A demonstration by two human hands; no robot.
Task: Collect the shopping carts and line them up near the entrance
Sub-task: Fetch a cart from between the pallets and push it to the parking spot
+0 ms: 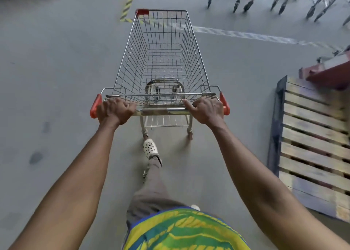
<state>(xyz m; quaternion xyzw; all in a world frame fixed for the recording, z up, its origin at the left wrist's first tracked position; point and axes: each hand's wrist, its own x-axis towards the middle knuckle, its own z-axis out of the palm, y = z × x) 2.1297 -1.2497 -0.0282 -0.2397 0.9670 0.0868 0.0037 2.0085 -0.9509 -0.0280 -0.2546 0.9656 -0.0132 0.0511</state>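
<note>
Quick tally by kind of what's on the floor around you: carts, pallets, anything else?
shopping cart being pushed: 1
wooden pallet: 1
red metal object at the pallet's far end: 1
parked carts, top right: cut off, cannot count
Total countable: 3

the row of shopping carts (280,1) at the top right is cut by the upper edge: only blurred legs and wheels show. the wooden pallet (312,136) runs out past the right edge, and the red object (329,73) at its far end is cut off and too blurred to name. the fingertips of the left hand (113,110) and right hand (205,109) are hidden round the handle bar (162,111). the shirt (181,230) hides all but the tip of the second shoe (196,207).
</note>
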